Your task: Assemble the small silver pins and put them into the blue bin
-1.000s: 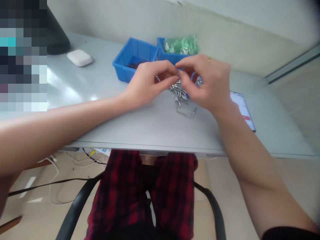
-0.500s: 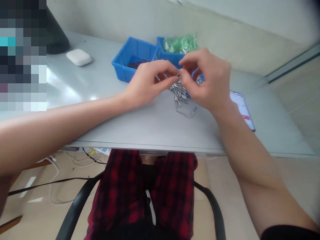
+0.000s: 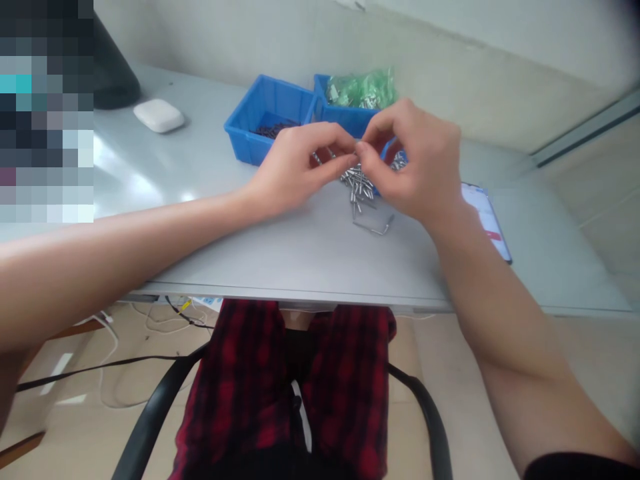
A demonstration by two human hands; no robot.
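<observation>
My left hand (image 3: 295,163) comes in from the left, its thumb and index finger pinched at the tips. Opposite it, my right hand (image 3: 417,160) pinches too, and the fingertips of both meet. Between them is a small metal pin, mostly hidden by the fingers. Beneath the hands a heap of thin silver metal pins (image 3: 357,183) lies on the table (image 3: 300,253). Several pins in front of the heap form a bent line (image 3: 373,230). Partly behind my right hand is a small blue container (image 3: 387,155) with more silver pieces.
A blue bin (image 3: 245,143) holds dark, thin pieces. Beside it a second blue bin (image 3: 350,117) carries green plastic bags (image 3: 363,88). A phone (image 3: 487,220) lies by my right forearm. At the left are a white rounded case (image 3: 159,116) and a dark object (image 3: 113,67).
My right index finger has come down to the thumb, closing its pinch against the left fingertips. My left hand has barely moved, and the heap looks the same.
</observation>
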